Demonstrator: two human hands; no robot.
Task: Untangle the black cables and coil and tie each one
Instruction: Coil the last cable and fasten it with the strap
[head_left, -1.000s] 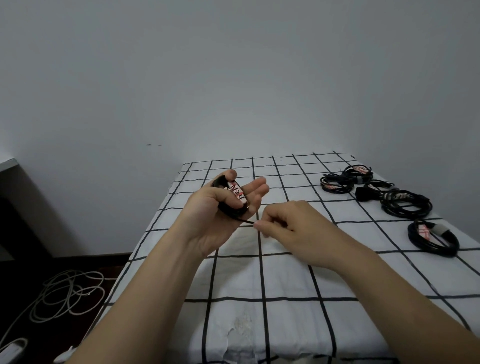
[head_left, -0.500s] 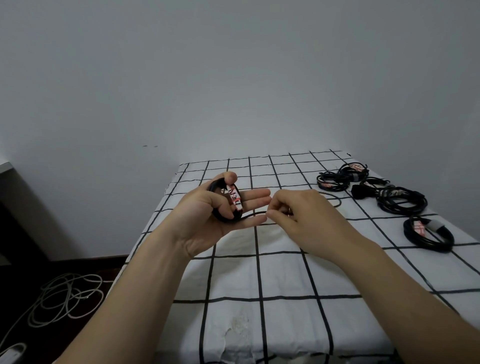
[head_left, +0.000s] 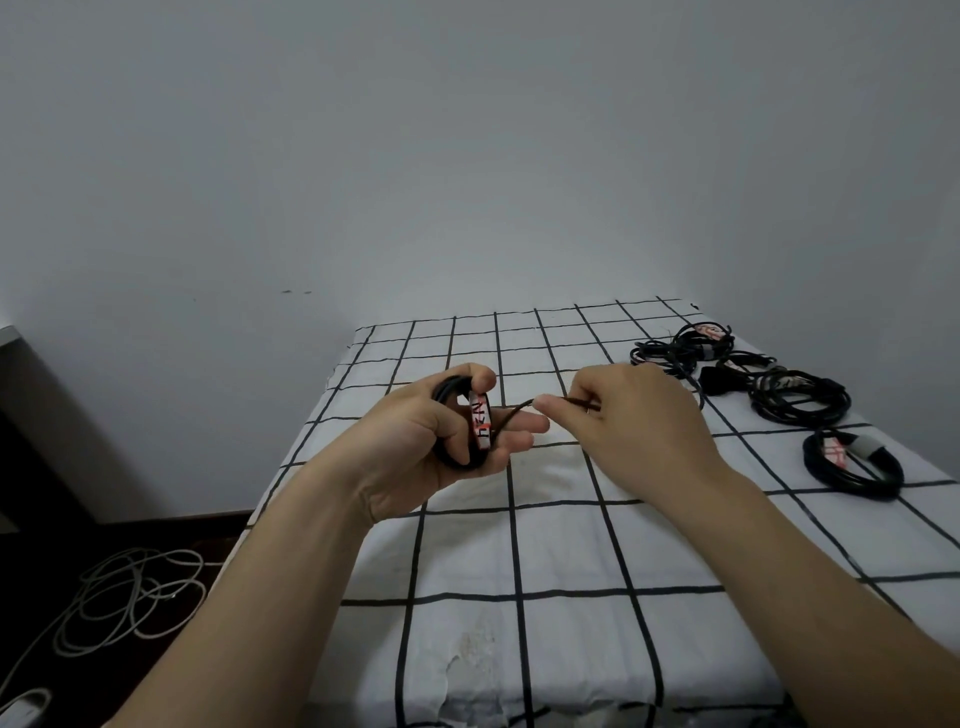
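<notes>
a plain grey wall (head_left: 467, 156) fills the upper half of the view. below it stands a table under a white cloth with a black grid (head_left: 519, 545), and on the dark floor to the left lies a loose heap of pale cable (head_left: 130, 597). along the cloth's right side rest several tied black coils (head_left: 852, 467), well apart from the hands, so most of the job looks done.

over the middle of the cloth the left hand (head_left: 415, 447) grips a small black cable coil (head_left: 451, 391), with the thumb hooked over its top and the fingers curled under it, held clear of the cloth. a white band with red and black marks (head_left: 480, 423) wraps one side of that coil. the right hand (head_left: 639, 415), just beside it, pinches the loose black tail (head_left: 517, 409) that runs out of the coil, between thumb and forefinger.

the step in hand seems to be taking up this last tail. to do it well, i would hold the left grip firm so the loops do not spring open. feed the tail round in the same direction as the loops, let it slide through the pinch without kinking, and tuck the end under the band rather than leave it hanging.
</notes>
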